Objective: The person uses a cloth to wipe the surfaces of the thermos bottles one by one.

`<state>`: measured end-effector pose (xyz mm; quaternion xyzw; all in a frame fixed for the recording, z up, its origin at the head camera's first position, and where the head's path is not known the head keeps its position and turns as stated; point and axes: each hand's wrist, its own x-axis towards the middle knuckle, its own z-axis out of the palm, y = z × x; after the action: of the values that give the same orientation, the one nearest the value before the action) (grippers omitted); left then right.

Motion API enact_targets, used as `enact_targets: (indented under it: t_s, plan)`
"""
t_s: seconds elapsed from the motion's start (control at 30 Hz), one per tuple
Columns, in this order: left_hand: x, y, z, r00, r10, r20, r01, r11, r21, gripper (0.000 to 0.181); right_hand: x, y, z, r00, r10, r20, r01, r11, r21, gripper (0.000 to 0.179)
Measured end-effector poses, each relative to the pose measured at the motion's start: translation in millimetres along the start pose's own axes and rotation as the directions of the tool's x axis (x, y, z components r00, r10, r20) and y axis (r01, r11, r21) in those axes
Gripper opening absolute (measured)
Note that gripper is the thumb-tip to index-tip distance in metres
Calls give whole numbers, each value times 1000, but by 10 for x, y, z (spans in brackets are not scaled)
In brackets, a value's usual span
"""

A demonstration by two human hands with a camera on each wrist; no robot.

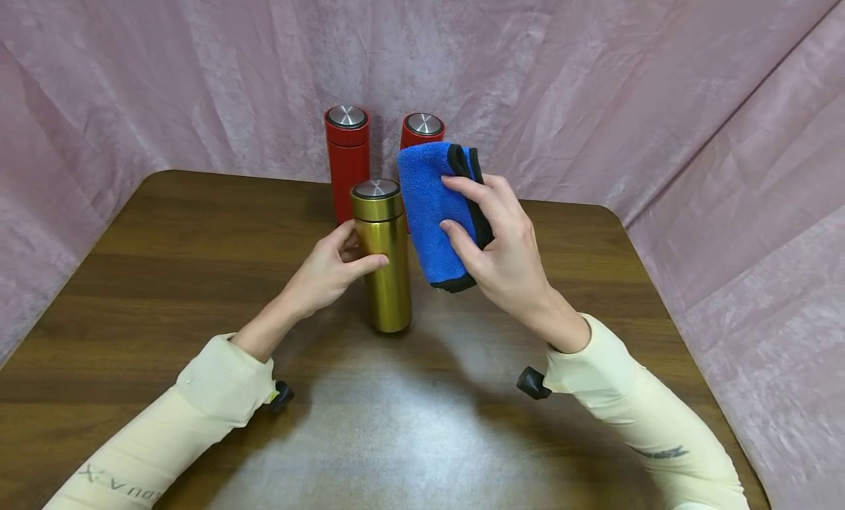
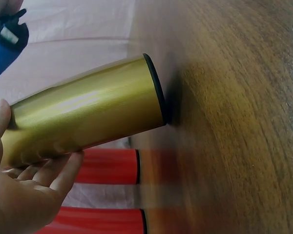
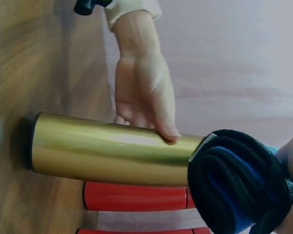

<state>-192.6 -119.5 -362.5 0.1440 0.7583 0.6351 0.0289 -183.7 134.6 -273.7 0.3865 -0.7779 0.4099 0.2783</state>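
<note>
A gold thermos bottle (image 1: 389,297) with a silver-topped lid stands mid-table, its black base right at the table surface. My left hand (image 1: 326,271) grips it from the left, thumb across the front and fingers behind, as the left wrist view also shows. In my right hand (image 1: 508,249) is a folded blue cloth (image 1: 425,209) with black edging, pinched between thumb and fingers and raised just right of the bottle's lid. The right wrist view shows the cloth's rolled end (image 3: 234,180) overlapping the bottle's upper part.
Behind the gold bottle stand two red thermos bottles, the left one (image 1: 348,172) mostly visible, the right one (image 1: 422,132) largely hidden by the cloth. The brown wooden table (image 1: 165,290) ends at a pink curtain (image 1: 264,77) at the back and sides.
</note>
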Motion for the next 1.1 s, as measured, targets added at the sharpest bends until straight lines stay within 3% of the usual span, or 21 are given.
enact_targets:
  t_s: [0.23,0.47,0.77,1.1]
  plan:
    - [6,-2,20,1000,15,0,-15,1000,17,60,-39,69,204,993,-100,-63,98,994,-42,41]
    - [-12,0,21,1000,18,6,-18,1000,9,63,-136,122,348,989,-147,1,147,987,-65,39]
    - [-37,28,48,1000,22,8,-22,1000,-8,65,-278,121,380,990,-124,63,130,985,-111,41]
    - [-50,4,28,1000,8,-27,-7,1000,28,62,-526,135,413,973,-54,226,95,980,-174,41]
